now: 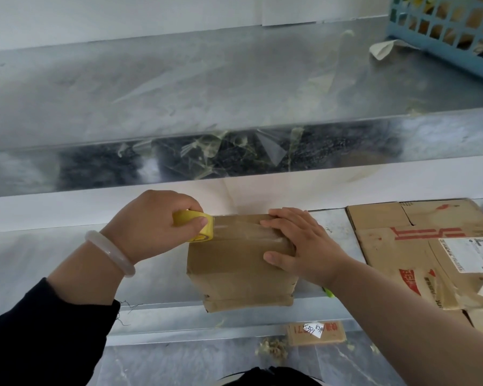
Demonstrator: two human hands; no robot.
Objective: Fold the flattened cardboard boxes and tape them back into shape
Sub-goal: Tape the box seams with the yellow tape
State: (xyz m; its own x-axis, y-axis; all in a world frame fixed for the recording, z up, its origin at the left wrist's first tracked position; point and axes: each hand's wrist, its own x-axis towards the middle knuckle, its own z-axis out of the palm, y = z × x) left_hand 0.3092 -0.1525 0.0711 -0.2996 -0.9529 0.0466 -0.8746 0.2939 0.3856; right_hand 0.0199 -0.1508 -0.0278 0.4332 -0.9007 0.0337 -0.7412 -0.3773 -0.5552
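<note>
Cardboard box [240, 263] stands folded up in the lower middle of the frame, at the front edge of the metal tabletop [67, 260], with its near face hanging slightly past that edge. Your left grip [151, 224] is clenched around the yellow tape roll [195, 227], thumb across its front, and the roll sits right at the box's top left edge. A clear tape strip [243, 231] runs from the roll across the top seam towards the right of the frame, so its long axis lies left to right, along the seam.

Your right grip [304, 243] is released and lies flat on the box's right end, fingers pressing the top where the strip ends and thumb against the near face.

The roll is at the edge, so the next move probably carries the tape down the box's left side or tears it there. That falls to the left grip while the right one steadies the box.

Flattened boxes [402, 246] lie just right of it.
</note>
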